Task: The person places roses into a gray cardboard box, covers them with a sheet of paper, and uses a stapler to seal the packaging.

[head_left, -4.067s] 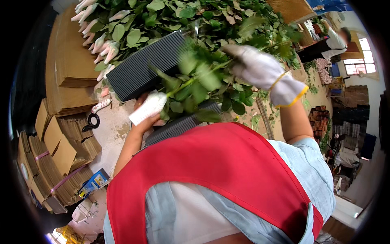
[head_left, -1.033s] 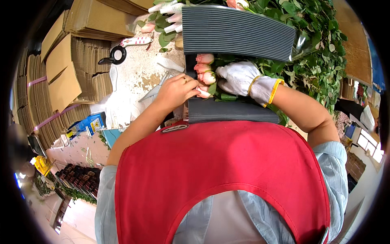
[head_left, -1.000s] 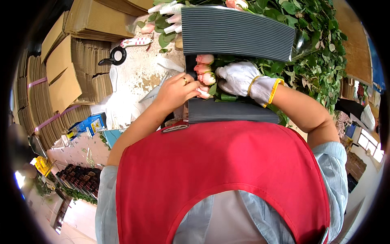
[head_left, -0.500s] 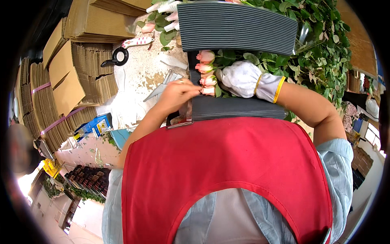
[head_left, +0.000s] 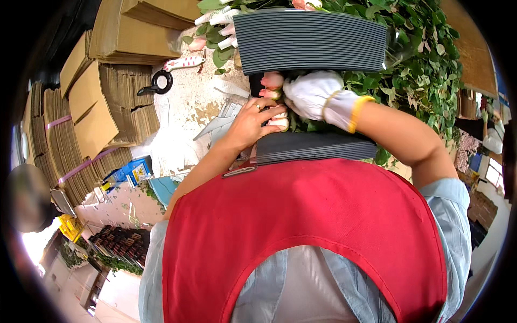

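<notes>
Several pink roses (head_left: 272,81) lie in a row between an upper dark stack (head_left: 311,42) and a lower dark stack (head_left: 315,146), their heads toward the left. The bare left hand (head_left: 249,125) bends its fingers over the lower heads and touches them; whether it grips, I cannot tell. The right hand (head_left: 313,95), in a white glove (head_left: 336,109), is curled just beside the heads; what its fingers hold is hidden. Green leaves (head_left: 406,83) spread to the right.

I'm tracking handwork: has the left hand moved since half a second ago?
Yes: the left hand moved right, away from the black ring.
</notes>
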{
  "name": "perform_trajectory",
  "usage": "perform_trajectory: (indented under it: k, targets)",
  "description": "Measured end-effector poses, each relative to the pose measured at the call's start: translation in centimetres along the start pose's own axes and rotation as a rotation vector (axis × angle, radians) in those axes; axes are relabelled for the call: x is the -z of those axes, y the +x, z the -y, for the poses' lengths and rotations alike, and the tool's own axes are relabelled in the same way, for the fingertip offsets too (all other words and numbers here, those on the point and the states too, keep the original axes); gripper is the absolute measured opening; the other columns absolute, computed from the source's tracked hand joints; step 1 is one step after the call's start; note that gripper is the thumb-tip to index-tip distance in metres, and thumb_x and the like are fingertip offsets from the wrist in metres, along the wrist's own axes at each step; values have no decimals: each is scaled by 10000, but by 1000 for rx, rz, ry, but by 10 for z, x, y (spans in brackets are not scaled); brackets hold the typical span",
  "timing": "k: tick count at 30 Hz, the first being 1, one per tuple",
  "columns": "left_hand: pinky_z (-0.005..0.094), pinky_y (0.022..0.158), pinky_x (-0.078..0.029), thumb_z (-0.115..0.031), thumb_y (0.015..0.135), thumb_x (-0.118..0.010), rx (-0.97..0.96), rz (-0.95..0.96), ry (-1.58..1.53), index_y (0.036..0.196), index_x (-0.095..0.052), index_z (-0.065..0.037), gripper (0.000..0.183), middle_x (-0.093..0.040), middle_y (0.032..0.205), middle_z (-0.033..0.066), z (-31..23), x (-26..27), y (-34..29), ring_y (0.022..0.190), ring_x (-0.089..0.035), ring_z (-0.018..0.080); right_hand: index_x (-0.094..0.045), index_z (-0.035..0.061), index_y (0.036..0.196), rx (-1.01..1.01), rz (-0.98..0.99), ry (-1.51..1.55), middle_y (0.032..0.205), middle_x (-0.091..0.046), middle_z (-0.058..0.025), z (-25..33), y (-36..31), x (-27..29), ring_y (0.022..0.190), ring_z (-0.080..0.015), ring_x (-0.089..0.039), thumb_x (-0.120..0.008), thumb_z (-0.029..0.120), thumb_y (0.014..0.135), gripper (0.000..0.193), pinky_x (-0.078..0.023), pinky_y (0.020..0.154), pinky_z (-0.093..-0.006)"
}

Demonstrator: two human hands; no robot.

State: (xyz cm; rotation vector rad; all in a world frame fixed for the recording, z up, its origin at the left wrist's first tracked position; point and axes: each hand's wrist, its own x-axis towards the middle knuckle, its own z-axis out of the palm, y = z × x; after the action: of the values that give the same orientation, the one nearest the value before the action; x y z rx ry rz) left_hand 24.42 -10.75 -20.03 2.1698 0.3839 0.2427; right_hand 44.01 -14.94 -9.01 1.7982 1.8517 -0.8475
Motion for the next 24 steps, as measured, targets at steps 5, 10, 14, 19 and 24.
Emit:
perform_trajectory:
  k: [5, 10, 14, 19, 24]
  targets:
    - [402, 902, -393, -394, 670, -764, 36, -13, 268, 1062, -680, -256, 424, -486, 1060, 58, -11, 9, 2, 1018, -458, 277, -660, 116, 1020, -56, -181, 445, 897, -685, -131, -5, 16, -26, 955, -275, -631, -515, 468, 911, 396, -480, 793, -332]
    - [414, 953, -351, -436, 689, -733, -112, -12, 153, 1007, -703, -246, 371, -542, 1251, -6, 0, 11, 14, 1146, -452, 293, -658, 80, 853, 105, -137, -21, 834, -669, -170, -12, 13, -34, 797, -358, -646, -525, 274, 860, 236, -522, 727, -426]
    - [396, 938, -353, -294, 681, -756, -69, -95, 6, 948, -732, -205, 282, -620, 1141, -5, 3, 4, 14, 1041, -525, 250, -623, 41, 908, 32, -339, 198, 762, -654, -167, -22, -18, -17, 721, -346, -647, -541, 242, 850, 225, -529, 668, -445]
    - [408, 941, -332, -167, 703, -705, -60, -111, 128, 1017, -698, -195, 315, -600, 1170, -25, 3, -1, 15, 1085, -498, 243, -651, 18, 917, 70, -524, 30, 764, -668, -168, -23, 27, -46, 707, -325, -671, -475, 203, 882, 258, -531, 594, -413]
    - [446, 970, -311, -211, 697, -723, -75, -53, 367, 1161, -605, -203, 479, -518, 1256, 28, -6, 11, 19, 1134, -455, 283, -660, 47, 912, 37, -348, -61, 780, -679, -161, -16, 28, -42, 701, -334, -672, -503, 251, 865, 262, -529, 577, -437]
